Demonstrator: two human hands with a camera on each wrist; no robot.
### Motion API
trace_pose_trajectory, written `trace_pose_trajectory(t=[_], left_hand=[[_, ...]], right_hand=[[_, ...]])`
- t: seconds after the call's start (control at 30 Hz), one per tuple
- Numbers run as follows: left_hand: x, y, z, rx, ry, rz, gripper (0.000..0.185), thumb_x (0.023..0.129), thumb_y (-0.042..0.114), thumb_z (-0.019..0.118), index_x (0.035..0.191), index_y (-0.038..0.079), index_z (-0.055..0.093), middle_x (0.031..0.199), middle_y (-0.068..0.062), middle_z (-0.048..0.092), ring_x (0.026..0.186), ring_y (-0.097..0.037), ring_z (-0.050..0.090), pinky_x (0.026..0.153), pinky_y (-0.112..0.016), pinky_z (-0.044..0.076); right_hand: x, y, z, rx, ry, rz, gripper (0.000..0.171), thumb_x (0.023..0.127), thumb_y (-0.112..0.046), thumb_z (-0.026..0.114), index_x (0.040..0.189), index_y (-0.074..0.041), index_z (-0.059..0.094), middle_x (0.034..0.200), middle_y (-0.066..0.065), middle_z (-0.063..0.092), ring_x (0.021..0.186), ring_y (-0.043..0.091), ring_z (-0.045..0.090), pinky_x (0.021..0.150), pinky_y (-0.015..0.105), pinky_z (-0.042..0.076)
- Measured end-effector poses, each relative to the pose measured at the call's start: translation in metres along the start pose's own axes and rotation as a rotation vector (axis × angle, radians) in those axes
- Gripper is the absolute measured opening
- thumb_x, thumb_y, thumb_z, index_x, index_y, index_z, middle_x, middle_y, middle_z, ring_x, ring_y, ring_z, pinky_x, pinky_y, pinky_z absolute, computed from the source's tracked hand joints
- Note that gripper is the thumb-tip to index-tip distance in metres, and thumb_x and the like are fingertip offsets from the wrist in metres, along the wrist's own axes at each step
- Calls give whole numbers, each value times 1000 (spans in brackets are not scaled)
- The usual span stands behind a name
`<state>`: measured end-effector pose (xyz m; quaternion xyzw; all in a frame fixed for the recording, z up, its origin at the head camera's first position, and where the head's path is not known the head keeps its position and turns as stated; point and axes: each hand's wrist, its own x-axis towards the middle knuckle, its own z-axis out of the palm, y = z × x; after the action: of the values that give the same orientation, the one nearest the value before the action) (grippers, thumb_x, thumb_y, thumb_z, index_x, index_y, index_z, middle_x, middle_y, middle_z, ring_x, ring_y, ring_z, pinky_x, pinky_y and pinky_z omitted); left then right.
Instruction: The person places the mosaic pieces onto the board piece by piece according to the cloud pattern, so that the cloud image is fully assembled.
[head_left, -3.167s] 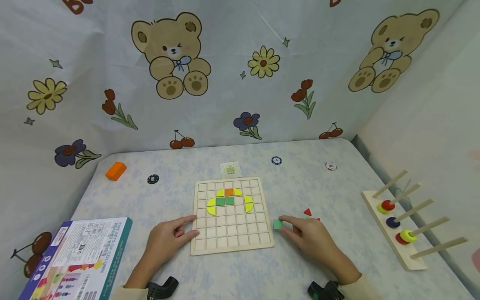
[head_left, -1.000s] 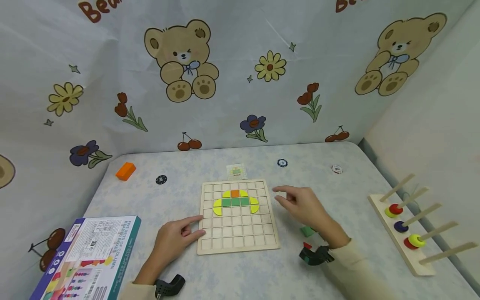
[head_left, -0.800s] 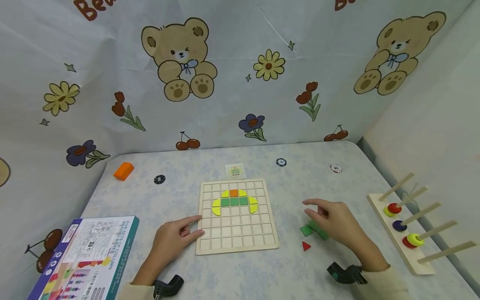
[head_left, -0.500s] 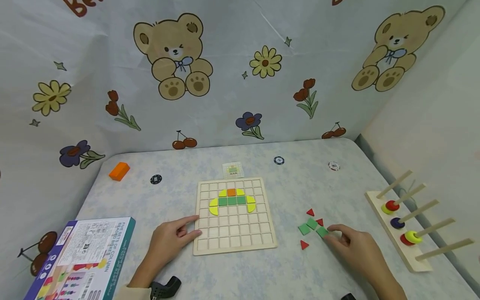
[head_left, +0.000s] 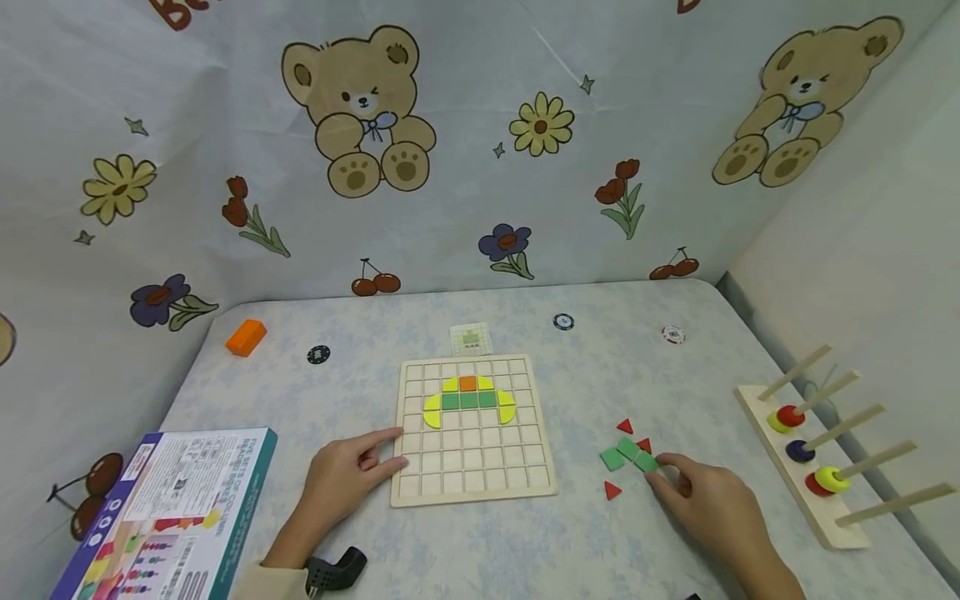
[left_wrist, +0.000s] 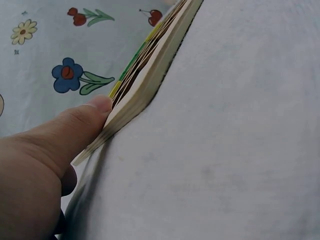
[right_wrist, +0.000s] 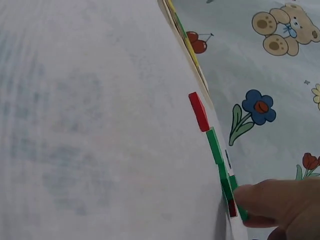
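Your right hand (head_left: 712, 504) touches the nearest green square (head_left: 646, 462) with its fingertips (right_wrist: 250, 197) — whether it pinches it or only presses, you cannot tell. That square lies flat with two more green squares (head_left: 620, 453) and red triangles (head_left: 624, 427), near the tabletop's right edge. Your left hand (head_left: 341, 475) rests with straight fingers on the wooden grid board's (head_left: 525, 492) near left corner, likely to keep it from sliding. Farther in, yellow, green and orange pieces (head_left: 468, 398) fill the board's upper rows.
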<state>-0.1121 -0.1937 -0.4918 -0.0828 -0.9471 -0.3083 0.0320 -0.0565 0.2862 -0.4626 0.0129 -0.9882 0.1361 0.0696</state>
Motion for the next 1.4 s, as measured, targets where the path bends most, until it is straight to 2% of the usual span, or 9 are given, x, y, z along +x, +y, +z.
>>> trace_pose_trajectory(t=[0.13,0.27,0.37,0.6,0.73,0.83,1.1,1.3,1.4], left_hand=[[0,0,-1,-1,-6,-1,42,84,51,82,121,34,75,54,15,35,49,-4,27,52,-25,25],[-1,0,-1,-1,-6,-7,42,84,51,82,121,34,75,53,15,35,49,-3,26,53,-25,25],[-1,0,0,-11,1,0,42,83,52,82,120,34,76,53,15,35,49,-3,27,52,-25,25],[3,-3,4,-14,5,12,42,83,55,80,121,37,75,53,15,36,49,-4,28,53,-25,26],[5,-2,4,-15,-10,-2,42,83,56,80,121,38,74,54,15,37,49,-4,29,54,-25,27],[3,-1,2,-15,-20,-20,44,83,56,80,122,36,75,54,14,38,49,-5,30,53,-25,27],[0,-1,0,2,-15,-27,42,83,53,81,122,36,75,54,14,38,48,-5,30,53,-25,26],[0,0,1,1,1,-3,42,83,55,80,120,35,75,54,15,36,48,-4,29,52,-25,26],[0,0,2,3,8,4,42,83,54,81,120,35,75,54,15,36,48,-4,28,52,-25,26]], right_hand=[[7,-8,-3,7,108,-95,29,83,-26,85,107,-10,78,55,-12,35,49,7,29,48,26,25],[22,-30,-5,70,181,-257,25,81,-22,87,104,-13,79,54,-18,31,47,-1,23,46,22,24],[36,-54,-5,135,149,-358,23,84,-22,85,105,-15,79,53,-21,30,46,-4,21,44,21,24],[79,-108,9,231,-35,-490,25,91,-26,80,113,-15,78,55,-17,36,48,-2,28,48,22,28],[99,-125,27,241,-120,-520,26,93,-27,78,116,-15,77,55,-15,39,49,0,31,49,22,29],[108,-132,42,241,-143,-520,26,94,-27,77,117,-15,77,56,-14,40,49,1,33,49,22,29],[109,-143,53,173,-147,-524,32,98,-32,71,125,-14,74,58,-14,44,51,3,37,52,25,32],[106,-142,61,172,-117,-553,31,97,-30,72,123,-13,75,72,-10,67,60,-1,53,58,24,44],[105,-141,64,183,-90,-566,32,96,-30,73,123,-12,75,77,-7,72,62,-1,57,58,24,46]])
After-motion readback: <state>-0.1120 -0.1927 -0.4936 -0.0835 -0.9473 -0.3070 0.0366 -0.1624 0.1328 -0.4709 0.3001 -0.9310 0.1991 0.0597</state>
